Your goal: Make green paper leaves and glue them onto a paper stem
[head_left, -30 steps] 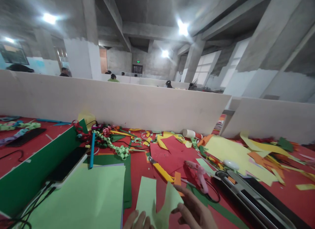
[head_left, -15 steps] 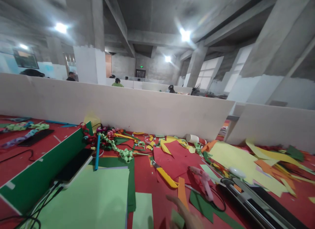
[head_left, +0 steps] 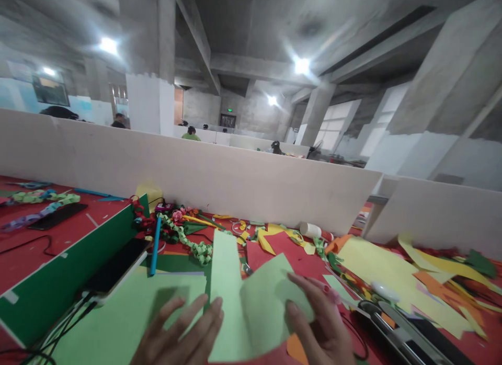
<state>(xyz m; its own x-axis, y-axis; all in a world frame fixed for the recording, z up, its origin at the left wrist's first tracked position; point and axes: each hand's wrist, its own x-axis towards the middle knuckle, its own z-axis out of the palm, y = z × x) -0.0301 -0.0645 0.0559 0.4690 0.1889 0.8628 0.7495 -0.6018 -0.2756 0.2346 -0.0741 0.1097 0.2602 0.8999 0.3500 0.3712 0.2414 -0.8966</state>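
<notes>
A light green sheet of paper [head_left: 266, 294] with a crease down it lies in front of me, its right part lifted. My right hand [head_left: 323, 320] grips the raised right edge between thumb and fingers. Fingers of my left hand [head_left: 186, 326] are stretched out, with the tips at the left edge of the sheet's upright strip. Under and beside that hand is a stack of light green paper [head_left: 105, 312]. The pink glue gun [head_left: 331, 293] is mostly hidden behind my right hand. Of the utility knife, only the metal tip [head_left: 247, 269] shows behind the sheet.
A paper trimmer [head_left: 396, 328] lies at the right, near yellow paper [head_left: 380, 265]. On the left are a phone [head_left: 117, 265], cables, a blue stick [head_left: 156, 244] and a green divider [head_left: 70, 271]. Paper chains [head_left: 200, 250] and scraps line the white partition [head_left: 235, 182].
My left hand has come into view. My right hand has moved right and now holds the green sheet, which is raised and covers most of the yellow knife. The view has shifted slightly.
</notes>
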